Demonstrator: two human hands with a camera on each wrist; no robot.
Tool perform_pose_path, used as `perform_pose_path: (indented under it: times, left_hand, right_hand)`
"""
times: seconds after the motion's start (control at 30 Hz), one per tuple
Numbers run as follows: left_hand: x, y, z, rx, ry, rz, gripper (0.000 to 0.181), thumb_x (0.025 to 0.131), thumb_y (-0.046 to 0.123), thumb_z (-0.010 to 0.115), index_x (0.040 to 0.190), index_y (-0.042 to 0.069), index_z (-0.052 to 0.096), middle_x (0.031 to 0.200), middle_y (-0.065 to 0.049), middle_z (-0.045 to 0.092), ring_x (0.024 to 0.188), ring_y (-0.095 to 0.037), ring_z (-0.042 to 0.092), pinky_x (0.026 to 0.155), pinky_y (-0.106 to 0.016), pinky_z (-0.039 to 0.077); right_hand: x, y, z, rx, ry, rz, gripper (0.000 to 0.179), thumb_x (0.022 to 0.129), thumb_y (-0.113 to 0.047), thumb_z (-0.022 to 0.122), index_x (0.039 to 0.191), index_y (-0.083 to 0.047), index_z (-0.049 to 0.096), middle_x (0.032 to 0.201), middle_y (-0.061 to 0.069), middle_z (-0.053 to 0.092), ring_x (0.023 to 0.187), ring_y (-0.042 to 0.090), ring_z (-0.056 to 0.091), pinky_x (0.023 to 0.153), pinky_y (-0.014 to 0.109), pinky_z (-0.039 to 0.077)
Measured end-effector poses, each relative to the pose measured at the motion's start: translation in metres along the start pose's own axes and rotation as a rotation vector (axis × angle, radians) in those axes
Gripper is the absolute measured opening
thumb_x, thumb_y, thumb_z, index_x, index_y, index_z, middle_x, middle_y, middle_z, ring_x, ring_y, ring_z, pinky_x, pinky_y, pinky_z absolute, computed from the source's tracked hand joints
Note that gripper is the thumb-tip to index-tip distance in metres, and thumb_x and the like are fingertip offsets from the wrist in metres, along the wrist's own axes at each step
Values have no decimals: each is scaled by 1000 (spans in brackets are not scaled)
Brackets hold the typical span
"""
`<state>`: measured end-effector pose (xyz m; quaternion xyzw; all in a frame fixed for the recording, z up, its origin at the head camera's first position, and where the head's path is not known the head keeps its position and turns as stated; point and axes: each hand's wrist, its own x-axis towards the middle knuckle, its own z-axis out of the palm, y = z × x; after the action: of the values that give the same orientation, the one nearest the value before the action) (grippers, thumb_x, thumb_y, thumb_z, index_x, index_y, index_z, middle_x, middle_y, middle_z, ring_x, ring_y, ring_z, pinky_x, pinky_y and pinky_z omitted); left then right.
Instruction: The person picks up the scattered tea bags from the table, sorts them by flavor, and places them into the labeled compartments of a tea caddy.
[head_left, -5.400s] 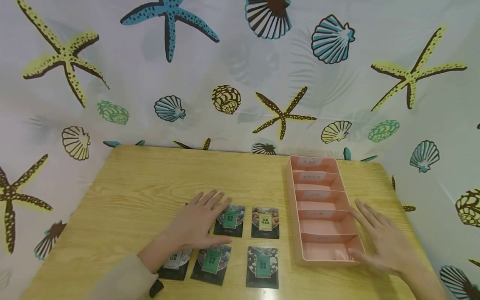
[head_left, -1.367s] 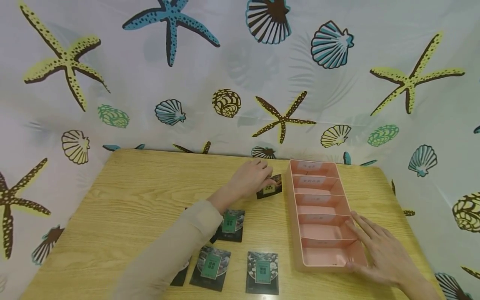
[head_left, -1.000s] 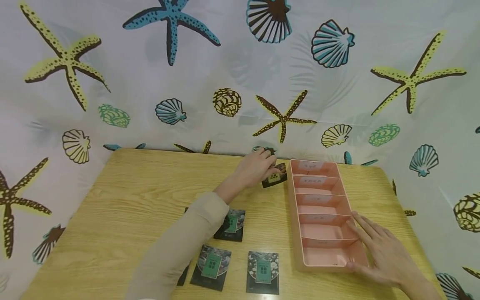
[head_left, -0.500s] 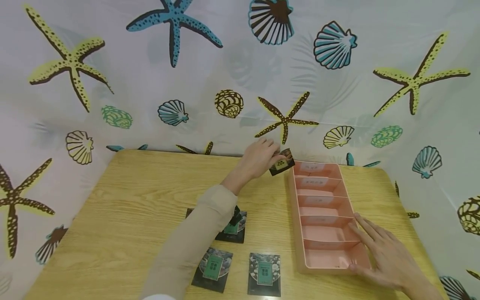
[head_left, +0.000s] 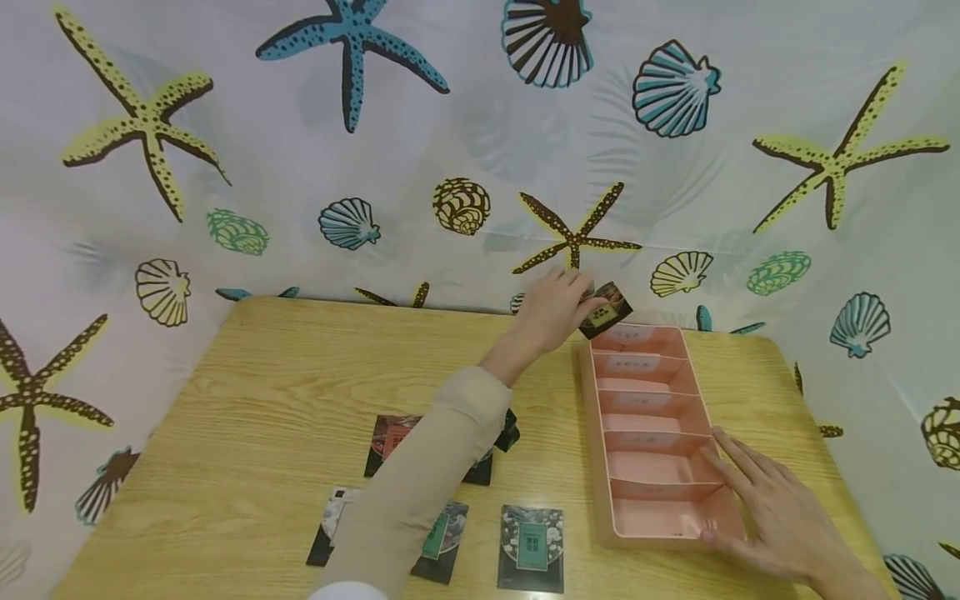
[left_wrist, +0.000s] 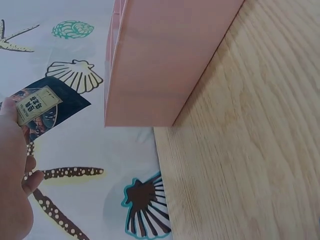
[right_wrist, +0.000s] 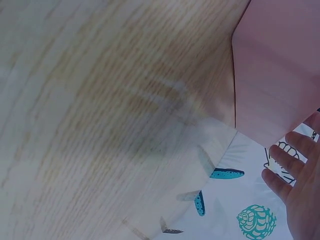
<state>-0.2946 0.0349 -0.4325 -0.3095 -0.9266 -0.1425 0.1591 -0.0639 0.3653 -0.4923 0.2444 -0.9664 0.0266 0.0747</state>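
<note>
My left hand [head_left: 551, 312] pinches a black tea sachet [head_left: 609, 308] with a yellow label at one edge, between thumb and fingers. The sachet is raised and tilted at the far left corner of a pink divided box [head_left: 651, 510]. In the left wrist view, the sachet [left_wrist: 62, 102] shows beside the box's pink side wall [left_wrist: 160, 65]. Along the box's right side lies my right hand [head_left: 780, 508], its fingers spread and fairly straight, fingertips and thumb at the rim. The right wrist view shows those fingers [right_wrist: 285, 162] close by the pink wall [right_wrist: 280, 70].
More sachets lie on the wooden table [head_left: 300, 367]: a red-labelled one [head_left: 382, 442], a whitish one [head_left: 330, 529], and green-labelled ones, including one near the front [head_left: 531, 550]. My left sleeve [head_left: 420, 500] covers parts of several. Printed cloth [head_left: 405, 150] hangs behind the table's far edge.
The yellow-labelled sachet was lying on the table; my left hand has lifted it and carried it away and rightward to the box's far end. The right hand stays by the box.
</note>
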Motion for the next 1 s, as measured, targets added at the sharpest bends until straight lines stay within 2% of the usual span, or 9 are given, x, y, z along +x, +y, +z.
perform_pose_path:
  times: [0.07, 0.2, 0.27, 0.4, 0.5, 0.63, 0.83, 1.0]
  left_hand:
    - [3, 4, 3, 8, 17, 18, 35, 111, 48, 46, 106, 15, 58, 98, 1, 65, 95, -19, 60, 88, -31, 50]
    - [6, 11, 11, 22, 9, 25, 36, 110, 49, 46, 106, 15, 58, 99, 1, 64, 94, -19, 59, 86, -31, 50]
    - [7, 14, 16, 48, -1, 33, 38, 110, 50, 47, 109, 14, 59, 101, 0, 66, 98, -19, 62, 91, -30, 52]
    - [8, 21, 24, 132, -45, 60, 41, 109, 52, 46, 118, 15, 62, 108, 1, 68, 106, -18, 65, 99, -29, 54]
    - [8, 27, 28, 165, -99, 63, 42, 110, 53, 43, 120, 17, 62, 111, 2, 66, 109, -17, 63, 98, -28, 53]
    - [6, 33, 33, 154, -146, 60, 41, 110, 54, 42, 120, 18, 61, 114, 2, 65, 112, -18, 61, 96, -28, 53]
    - [5, 37, 40, 144, -176, 56, 41, 109, 54, 43, 119, 19, 61, 115, 2, 65, 111, -17, 60, 89, -27, 54]
    - [5, 36, 45, 129, -214, 25, 41, 111, 52, 42, 126, 18, 61, 128, 1, 65, 122, -18, 59, 98, -29, 54]
  right_hand:
    - [0, 0, 0, 2, 11, -8, 103, 77, -73, 77, 156, -14, 51, 170, 9, 39, 140, 37, 52, 105, 59, 49]
    - [1, 0, 0, 5, 30, -23, 104, 76, -75, 76, 156, -13, 52, 171, 8, 38, 139, 36, 52, 103, 58, 50]
    - [1, 0, 0, 6, 30, -24, 104, 76, -74, 76, 156, -13, 51, 171, 8, 38, 139, 37, 52, 103, 59, 50]
    - [0, 0, 1, 1, 10, -11, 104, 77, -74, 76, 157, -14, 51, 170, 10, 38, 139, 38, 53, 104, 61, 50]
    - [-1, 0, 0, 1, 0, -4, 104, 77, -74, 77, 157, -14, 50, 170, 10, 38, 139, 39, 53, 104, 62, 50]
    - [-2, 0, 0, 3, 1, -5, 104, 76, -73, 77, 158, -15, 49, 171, 9, 37, 138, 39, 54, 103, 61, 50]
    - [-2, 0, -2, 9, 20, -23, 106, 76, -73, 77, 158, -13, 49, 172, 9, 36, 138, 38, 54, 102, 60, 51]
    - [-1, -1, -1, 7, 16, -18, 107, 76, -74, 78, 160, -16, 46, 172, 8, 36, 137, 38, 56, 102, 60, 52]
